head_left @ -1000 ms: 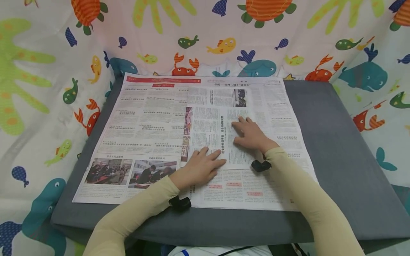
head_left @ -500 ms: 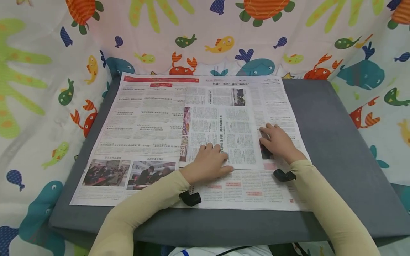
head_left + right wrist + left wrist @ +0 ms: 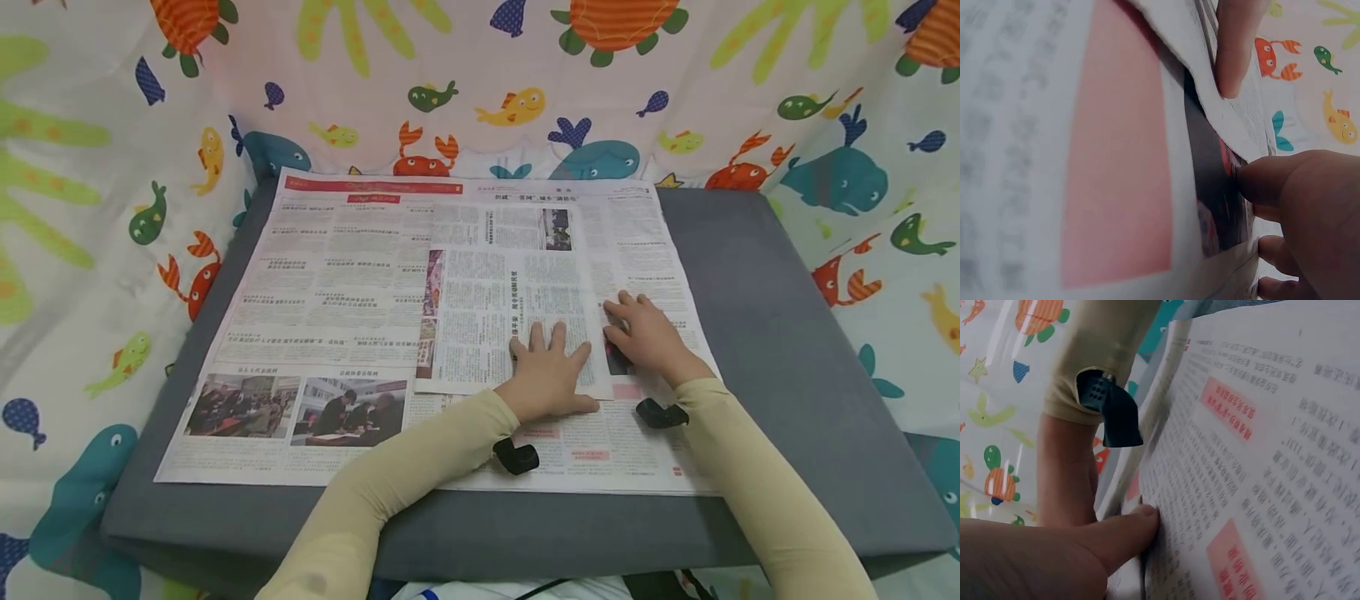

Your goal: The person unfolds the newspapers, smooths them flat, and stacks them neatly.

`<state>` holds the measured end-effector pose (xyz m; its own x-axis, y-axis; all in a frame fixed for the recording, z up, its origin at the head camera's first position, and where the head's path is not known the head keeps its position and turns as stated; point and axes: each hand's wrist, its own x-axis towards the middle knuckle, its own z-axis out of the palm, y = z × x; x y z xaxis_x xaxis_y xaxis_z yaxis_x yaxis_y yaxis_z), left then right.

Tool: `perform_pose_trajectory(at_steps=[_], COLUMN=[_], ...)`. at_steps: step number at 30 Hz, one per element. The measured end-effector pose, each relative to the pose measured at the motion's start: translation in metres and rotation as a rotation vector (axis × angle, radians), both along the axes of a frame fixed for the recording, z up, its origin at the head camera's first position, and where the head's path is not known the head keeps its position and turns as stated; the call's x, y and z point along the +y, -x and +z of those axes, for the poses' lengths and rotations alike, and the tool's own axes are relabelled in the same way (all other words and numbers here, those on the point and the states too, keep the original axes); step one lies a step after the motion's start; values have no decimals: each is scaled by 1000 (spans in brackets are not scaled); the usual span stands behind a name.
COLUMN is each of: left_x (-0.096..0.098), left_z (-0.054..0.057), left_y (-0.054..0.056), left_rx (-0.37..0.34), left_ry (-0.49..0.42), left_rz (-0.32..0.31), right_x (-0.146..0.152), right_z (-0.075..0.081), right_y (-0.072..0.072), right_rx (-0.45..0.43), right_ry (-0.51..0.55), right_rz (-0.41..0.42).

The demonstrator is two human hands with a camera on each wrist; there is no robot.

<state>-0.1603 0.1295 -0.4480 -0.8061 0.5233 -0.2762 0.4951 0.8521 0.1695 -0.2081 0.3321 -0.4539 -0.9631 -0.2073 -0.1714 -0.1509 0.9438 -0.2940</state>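
A large spread newspaper [image 3: 360,250] covers most of the table. On its right half lies a smaller newspaper sheet [image 3: 480,333], flat, with its edges inside the larger one. My left hand [image 3: 547,375] rests with spread fingers on the small sheet's lower right part, its thumb [image 3: 1129,531] on the paper below. My right hand [image 3: 651,337] touches the sheet's right edge with extended fingers. There the right wrist view shows the edge slightly lifted, with the right thumb [image 3: 1266,181] against it and a left finger [image 3: 1235,56] pressing on top. A dark printed photo [image 3: 1210,181] shows beside the edge.
The grey tabletop [image 3: 787,375] shows at the right and along the front. A curtain [image 3: 480,50] printed with sea animals encloses the back and sides. Black wrist cameras [image 3: 516,457] sit on both sleeves.
My right hand moved right, from the small sheet's middle to its right edge, then stayed there. My left hand slid right across the sheet towards it, fingers spreading.
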Motion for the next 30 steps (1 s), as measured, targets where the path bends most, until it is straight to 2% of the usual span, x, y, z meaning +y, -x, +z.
perform_pose_trajectory(at_steps=[5,11,18,24,27,30], left_x=[-4,-5,-11,-14,-21,-30], left_z=[-1,1,2,1,-1,-1], left_y=[0,5,14,17,21,26], left_rx=[52,12,8,-61,-73,-93], left_ry=[27,32,17,-119,-243,-400], left_rz=[-20,-13,-50,1,41,85], right_x=[0,0,2,3,3,4], right_z=[-5,-6,-5,-9,-10,-6], right_y=[0,1,-3,-7,-7,-5], right_rx=[5,13,34,85,83,44], right_ry=[11,8,14,40,67,114], right_rz=[-9,-9,-6,-5,-6,-28])
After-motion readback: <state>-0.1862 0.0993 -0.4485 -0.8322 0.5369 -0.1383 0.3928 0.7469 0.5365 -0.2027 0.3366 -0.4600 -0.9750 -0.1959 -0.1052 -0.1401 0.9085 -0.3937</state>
